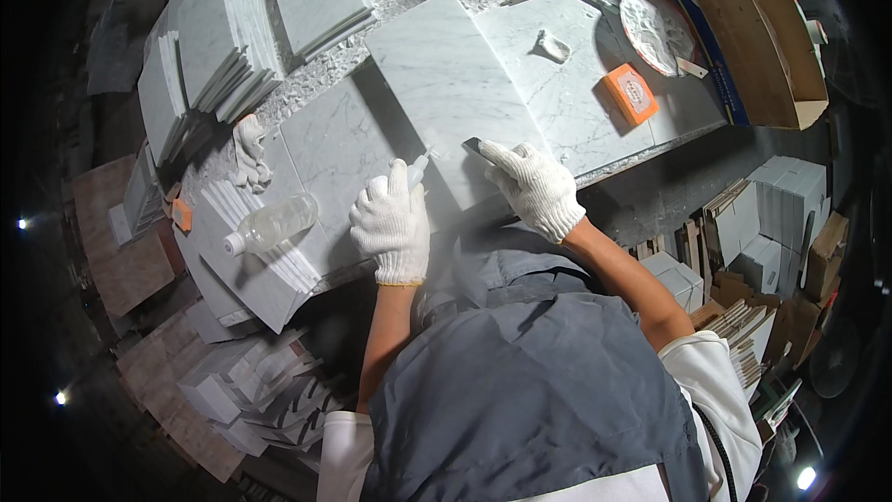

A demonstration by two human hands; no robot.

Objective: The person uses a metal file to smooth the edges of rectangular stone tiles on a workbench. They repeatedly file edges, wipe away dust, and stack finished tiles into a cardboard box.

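Observation:
Both of my hands wear white knit gloves. My left hand (388, 231) is closed around a small whitish squeeze bottle (417, 171), whose thin nozzle points at the near edge of a grey-veined white marble tile (453, 65). In my right hand (537, 188) is a flat, dark-tipped blade like a scraper (474, 144), with the index finger laid along it. Its tip is over the tile, right of the nozzle. The tile lies aslant on other marble slabs (348, 135). My fingers cover most of both tools.
Left of me, a clear bottle (279, 221) lies on stacked tiles (243, 200). More tile stacks (218, 33) stand far left, by a crumpled glove (249, 151). At right are an orange block (632, 95), a plate of white paste (655, 30) and a cardboard box (753, 33).

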